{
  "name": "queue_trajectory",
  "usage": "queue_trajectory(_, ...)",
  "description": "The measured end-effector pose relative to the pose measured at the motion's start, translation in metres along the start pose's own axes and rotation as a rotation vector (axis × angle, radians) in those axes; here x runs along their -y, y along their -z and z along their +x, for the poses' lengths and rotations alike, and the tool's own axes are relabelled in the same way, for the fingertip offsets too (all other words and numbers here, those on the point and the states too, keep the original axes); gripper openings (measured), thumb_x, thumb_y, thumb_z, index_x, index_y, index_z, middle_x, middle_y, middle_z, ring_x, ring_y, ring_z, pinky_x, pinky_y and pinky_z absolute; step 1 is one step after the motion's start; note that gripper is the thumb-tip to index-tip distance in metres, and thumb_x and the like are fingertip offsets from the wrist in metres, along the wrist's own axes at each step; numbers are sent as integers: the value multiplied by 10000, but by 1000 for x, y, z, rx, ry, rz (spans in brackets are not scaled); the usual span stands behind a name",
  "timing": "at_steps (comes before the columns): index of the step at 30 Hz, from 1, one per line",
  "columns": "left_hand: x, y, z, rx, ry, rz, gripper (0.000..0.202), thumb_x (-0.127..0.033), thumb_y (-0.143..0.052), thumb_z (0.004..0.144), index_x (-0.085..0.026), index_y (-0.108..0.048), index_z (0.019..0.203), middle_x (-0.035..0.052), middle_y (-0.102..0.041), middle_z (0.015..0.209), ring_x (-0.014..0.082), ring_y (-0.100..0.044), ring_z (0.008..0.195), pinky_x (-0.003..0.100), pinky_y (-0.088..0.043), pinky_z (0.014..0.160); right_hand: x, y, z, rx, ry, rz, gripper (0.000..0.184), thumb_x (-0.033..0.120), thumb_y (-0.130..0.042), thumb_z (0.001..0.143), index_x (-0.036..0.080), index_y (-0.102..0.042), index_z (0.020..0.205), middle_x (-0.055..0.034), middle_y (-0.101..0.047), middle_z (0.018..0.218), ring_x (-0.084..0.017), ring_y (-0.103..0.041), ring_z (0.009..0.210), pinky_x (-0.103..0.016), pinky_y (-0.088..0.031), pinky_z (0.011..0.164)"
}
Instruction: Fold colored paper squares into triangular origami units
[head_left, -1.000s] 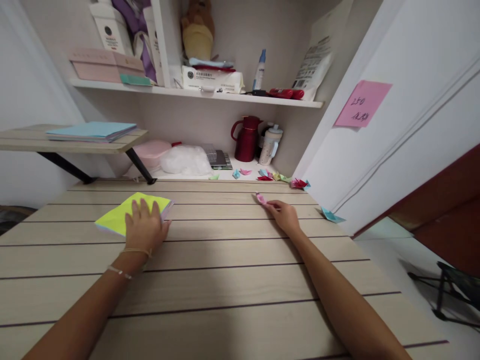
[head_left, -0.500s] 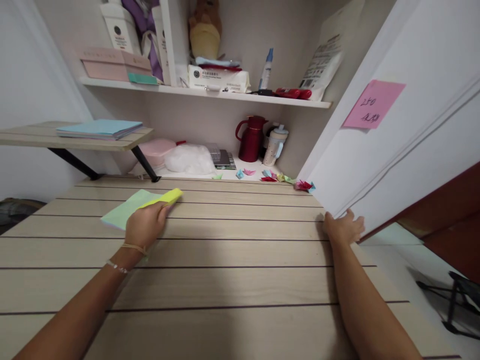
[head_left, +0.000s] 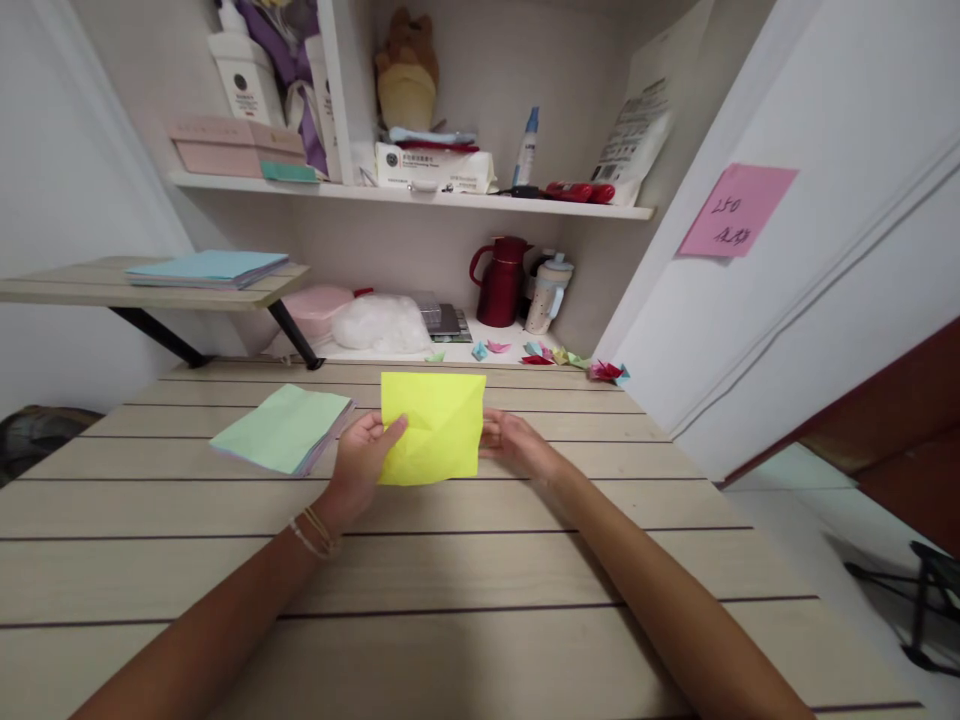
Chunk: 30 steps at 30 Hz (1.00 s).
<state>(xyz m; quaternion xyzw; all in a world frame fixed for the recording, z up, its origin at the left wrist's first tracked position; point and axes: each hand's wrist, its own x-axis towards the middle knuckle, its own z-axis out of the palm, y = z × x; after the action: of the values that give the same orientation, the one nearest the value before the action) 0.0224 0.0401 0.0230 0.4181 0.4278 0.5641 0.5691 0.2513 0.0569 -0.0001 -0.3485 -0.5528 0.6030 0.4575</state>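
A sheet of yellow paper (head_left: 433, 428) with faint creases is held up above the table. My left hand (head_left: 364, 460) is closed on its left edge, thumb lying on the front face and fingers behind. At the right edge is my right hand (head_left: 521, 445), its fingers stretched toward the sheet and the tips partly hidden behind it. Whether those fingertips touch the paper I cannot tell. Left of my left hand, a stack of coloured paper (head_left: 285, 428) lies on the table, a light green sheet on top.
Small folded paper pieces (head_left: 604, 371) lie along the back of the slatted table (head_left: 480, 570). A raised wooden stand (head_left: 247, 293) carries more blue paper (head_left: 210, 266). Behind are a dark red jug (head_left: 502, 285), a cup (head_left: 550, 295) and a white bag (head_left: 382, 324).
My left hand has carried the yellow paper rightward off the green stack, and its face now shows. My right hand has come in from the table's right edge to the paper's right side.
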Motion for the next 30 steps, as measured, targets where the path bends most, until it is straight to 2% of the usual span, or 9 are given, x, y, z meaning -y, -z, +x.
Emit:
queue_trajectory(4,14,5,7,33,-12,121,308,-381,-712,612,-151,-585,774,27,-701,678,182,-655,606,273,-516,567,-12,-25,-6,-79,0,41,404,439,-708,628,170,-664,926,-56,-704,811,-181,-655,695,-315,-523,664)
queue_trajectory(7,20,15,14,96,-13,250,275,-377,-713,616,-156,-591,723,21,-689,641,158,-631,555,227,-479,495,-21,-21,-7,-204,-18,59,361,430,-712,623,165,-663,864,-29,-697,692,-181,-644,620,-314,-516,606)
queue_trajectory(10,22,23,20,179,58,210,284,-361,-685,654,-163,-594,837,6,-680,634,142,-607,504,218,-456,466,-29,-13,-4,-270,-30,107,373,414,-719,612,189,-649,901,-7,-688,643,-179,-635,574,-301,-502,548)
queue_trajectory(12,22,26,22,201,90,125,289,-314,-685,655,-166,-592,885,4,-680,669,135,-608,529,214,-457,487,-31,-9,-3,-277,-23,139,359,375,-718,613,198,-648,918,-11,-694,674,-174,-633,567,-291,-497,538)
queue_trajectory(15,22,28,22,239,106,15,162,-250,-658,661,-167,-627,797,12,-668,674,135,-614,599,210,-464,538,-30,-5,-3,-265,-3,163,202,304,-664,653,194,-674,823,-20,-693,701,-158,-624,579,-266,-487,535)
queue_trajectory(19,24,30,22,315,145,-72,147,-265,-579,704,-137,-647,725,42,-657,666,163,-617,631,255,-482,587,-29,-2,-6,-157,5,190,137,208,-581,672,179,-703,727,-29,-691,708,-144,-617,636,-245,-482,581)
queue_trajectory(22,25,30,23,274,88,-92,168,-260,-584,722,-122,-648,792,46,-661,768,156,-612,689,236,-479,611,-30,-3,-8,-76,15,163,215,216,-542,694,160,-720,801,-51,-691,737,-154,-617,671,-268,-485,621)
queue_trajectory(25,23,29,23,233,29,-73,263,-254,-595,744,-152,-611,985,46,-651,922,153,-609,786,220,-481,647,-31,-6,-9,-21,17,95,286,228,-532,718,161,-701,939,-51,-684,742,-142,-600,636,-274,-477,607)
queue_trajectory(30,20,26,20,305,60,-86,518,-265,-604,756,-245,-418,1239,87,-574,1165,205,-629,906,346,-485,793,-28,-10,-11,-4,76,6,471,220,-529,751,197,-529,1222,-59,-692,831,-148,-602,737,-286,-461,681)
